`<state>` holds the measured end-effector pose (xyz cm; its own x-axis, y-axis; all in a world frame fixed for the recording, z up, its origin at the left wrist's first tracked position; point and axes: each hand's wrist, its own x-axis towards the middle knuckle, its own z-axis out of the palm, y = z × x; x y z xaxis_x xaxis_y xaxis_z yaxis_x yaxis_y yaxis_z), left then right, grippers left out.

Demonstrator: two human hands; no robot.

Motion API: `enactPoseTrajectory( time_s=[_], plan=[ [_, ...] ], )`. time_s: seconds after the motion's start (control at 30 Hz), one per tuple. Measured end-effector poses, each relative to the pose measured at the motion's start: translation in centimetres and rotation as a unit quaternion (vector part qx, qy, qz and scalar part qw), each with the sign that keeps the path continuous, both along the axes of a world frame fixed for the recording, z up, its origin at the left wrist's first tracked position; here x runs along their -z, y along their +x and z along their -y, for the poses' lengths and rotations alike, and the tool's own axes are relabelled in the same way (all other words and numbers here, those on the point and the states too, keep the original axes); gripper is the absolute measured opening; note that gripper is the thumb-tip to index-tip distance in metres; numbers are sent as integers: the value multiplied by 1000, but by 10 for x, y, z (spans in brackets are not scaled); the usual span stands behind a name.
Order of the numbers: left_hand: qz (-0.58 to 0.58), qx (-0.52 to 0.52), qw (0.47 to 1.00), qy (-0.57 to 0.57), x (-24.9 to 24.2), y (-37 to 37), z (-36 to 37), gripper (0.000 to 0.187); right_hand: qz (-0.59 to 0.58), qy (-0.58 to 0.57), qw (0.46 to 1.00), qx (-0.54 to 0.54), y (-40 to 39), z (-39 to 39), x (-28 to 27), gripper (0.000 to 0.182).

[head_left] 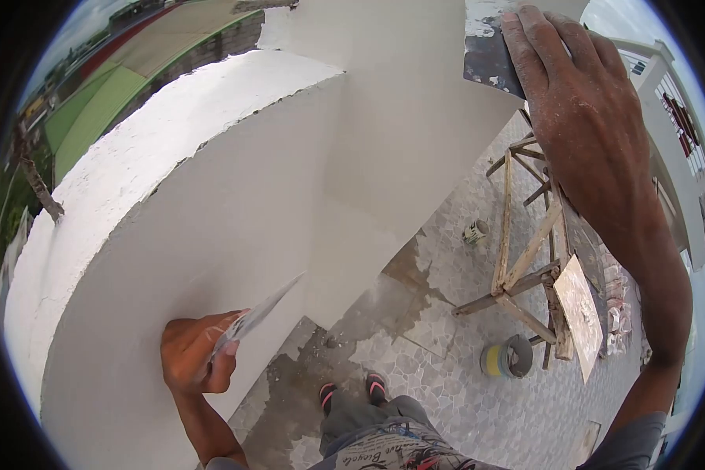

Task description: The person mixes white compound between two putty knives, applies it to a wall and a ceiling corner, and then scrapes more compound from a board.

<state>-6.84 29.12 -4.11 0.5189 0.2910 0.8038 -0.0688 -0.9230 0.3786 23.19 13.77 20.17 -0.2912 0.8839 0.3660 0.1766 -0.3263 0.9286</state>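
Observation:
My left hand (204, 354) is closed round a flat putty knife (270, 305), seen nearly edge-on, beside the smooth grey-white wall (211, 204). At the upper right my right hand (580, 102) lies with its fingers over a dark, plaster-smeared metal blade (492, 61). That blade rests against the upper part of the wall, near its right edge. White dust covers the fingers and the back of my right hand.
Right of the wall stands a wooden trestle (525, 266) with a pale board (580, 313). A bucket (507, 358) and a small can (475, 231) sit on the patterned floor (415, 392). Green roofing (94, 117) shows beyond the white ledge (157, 133).

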Motion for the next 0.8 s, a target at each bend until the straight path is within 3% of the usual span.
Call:
enactPoseTrajectory(
  time_s=[0.1, 0.3, 0.4, 0.53, 0.6, 0.67, 0.73, 0.8],
  plan=[
    [1, 4, 1000, 3, 2, -2, -2, 11, 11, -3, 1000, 23, 4, -3, 3, 51],
    [-5, -9, 1000, 2, 1, -3, 1, 10, -59, -208, 970, 115, -9, 14, 64, 49],
    [-2, 0, 1000, 4, 4, -5, -1, 12, -104, -267, 955, 81, -9, 29, 84, 35],
    [0, 4, 1000, 12, 7, -5, -5, 15, -171, -181, 968, -22, -18, 27, 71, 32],
    [-5, -2, 1000, 14, 8, -7, -3, 17, -129, -116, 985, -7, -17, 21, 44, 45],
    [1, -11, 1000, 20, 9, -6, -2, 18, -60, -26, 997, -45, -1, 12, 20, 47],
    [-4, -9, 1000, 16, 11, -8, -2, 19, -68, -16, 998, 9, -4, 8, -3, 27],
    [-7, -8, 1000, 14, 11, -9, -2, 20, -62, -22, 997, 33, -6, 8, -5, 20]
  ],
)
